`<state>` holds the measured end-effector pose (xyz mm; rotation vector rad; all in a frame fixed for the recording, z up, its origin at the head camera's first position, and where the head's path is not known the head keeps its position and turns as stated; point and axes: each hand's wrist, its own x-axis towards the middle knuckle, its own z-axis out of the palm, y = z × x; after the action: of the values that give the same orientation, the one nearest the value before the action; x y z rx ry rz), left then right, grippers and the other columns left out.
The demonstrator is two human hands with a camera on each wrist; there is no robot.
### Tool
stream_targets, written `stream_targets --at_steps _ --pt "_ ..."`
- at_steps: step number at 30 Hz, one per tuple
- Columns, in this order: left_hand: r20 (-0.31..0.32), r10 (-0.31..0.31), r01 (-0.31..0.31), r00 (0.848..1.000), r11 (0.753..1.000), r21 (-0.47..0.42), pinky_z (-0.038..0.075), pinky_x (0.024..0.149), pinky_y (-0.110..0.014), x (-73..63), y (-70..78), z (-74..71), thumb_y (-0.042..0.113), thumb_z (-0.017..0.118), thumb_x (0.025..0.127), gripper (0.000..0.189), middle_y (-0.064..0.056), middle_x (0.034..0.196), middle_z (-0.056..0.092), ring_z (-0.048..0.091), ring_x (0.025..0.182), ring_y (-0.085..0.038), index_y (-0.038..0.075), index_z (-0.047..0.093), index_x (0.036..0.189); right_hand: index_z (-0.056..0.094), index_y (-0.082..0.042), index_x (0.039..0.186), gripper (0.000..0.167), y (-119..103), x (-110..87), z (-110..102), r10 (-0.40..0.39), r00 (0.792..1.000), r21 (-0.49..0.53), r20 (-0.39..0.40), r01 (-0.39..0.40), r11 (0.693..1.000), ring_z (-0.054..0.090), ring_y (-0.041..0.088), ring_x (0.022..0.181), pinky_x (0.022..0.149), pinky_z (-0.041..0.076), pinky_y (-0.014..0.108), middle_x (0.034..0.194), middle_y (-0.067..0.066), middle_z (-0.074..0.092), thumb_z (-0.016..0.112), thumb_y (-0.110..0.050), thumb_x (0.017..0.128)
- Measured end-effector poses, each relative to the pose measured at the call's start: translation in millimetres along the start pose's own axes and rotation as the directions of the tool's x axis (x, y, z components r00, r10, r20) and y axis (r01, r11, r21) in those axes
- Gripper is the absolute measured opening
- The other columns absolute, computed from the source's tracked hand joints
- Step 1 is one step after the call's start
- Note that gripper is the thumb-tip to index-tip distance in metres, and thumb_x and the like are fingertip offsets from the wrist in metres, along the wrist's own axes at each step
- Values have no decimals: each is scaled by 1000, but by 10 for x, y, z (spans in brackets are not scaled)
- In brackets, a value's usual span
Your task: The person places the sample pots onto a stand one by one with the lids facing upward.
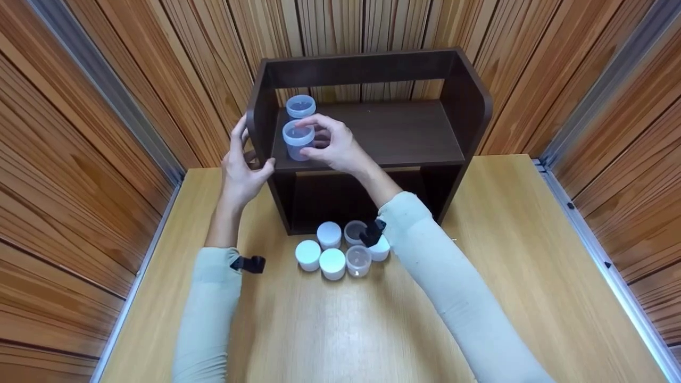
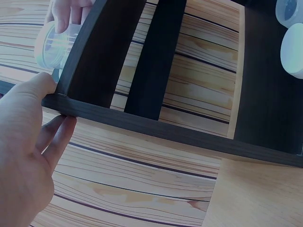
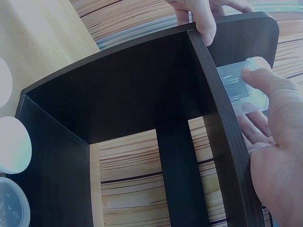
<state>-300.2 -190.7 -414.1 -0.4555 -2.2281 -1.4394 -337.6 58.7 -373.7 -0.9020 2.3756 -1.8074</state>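
Wood-panelled walls (image 1: 80, 106) surround the desk (image 1: 298, 330). At the left end of the shelf (image 1: 393, 130), up top, the right hand (image 1: 338, 144) has its fingers pinching a clear cup (image 1: 297, 141), probably light, stiff, slippery, best held round its sides; the left hand (image 1: 242, 175) clasps the side panel (image 1: 259, 119).

The head camera looks from above the tabletop (image 1: 298, 330), between its left and right edges, facing forward and down; the shelf unit (image 1: 471, 106) is framed in full. Each wrist camera is close to the unit's open front, facing inward, image rolled sideways. Both wrist views share the left front corner of the upper board (image 1: 383, 133).
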Motion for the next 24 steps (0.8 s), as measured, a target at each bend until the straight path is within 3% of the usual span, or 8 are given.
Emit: stream_targets --at_steps 11,17,24 --pt "2 -18 18 1000 1000 1 68 103 -60 -11 0 5 -1 76 98 91 -21 176 48 72 140 -48 18 31 175 64 -1 150 54 14 -13 -10 -32 999 8 -16 32 999 67 38 145 124 60 47 156 20 62 80 3 99" --pt "2 -24 24 1000 1000 -3 68 104 -59 -12 9 2 -1 76 99 90 -20 176 48 71 141 -48 18 30 175 63 -1 153 58 12 -49 -33 -39 998 0 -40 39 999 60 40 154 128 56 52 158 21 58 82 2 98" --pt "-2 -23 23 1000 1000 -13 70 100 -55 -1 34 13 -2 77 96 92 -22 175 50 73 137 -50 14 31 174 62 -1 153 63 6 -127 -80 -69 995 21 -74 71 997 60 38 153 127 56 57 157 21 59 85 1 95"
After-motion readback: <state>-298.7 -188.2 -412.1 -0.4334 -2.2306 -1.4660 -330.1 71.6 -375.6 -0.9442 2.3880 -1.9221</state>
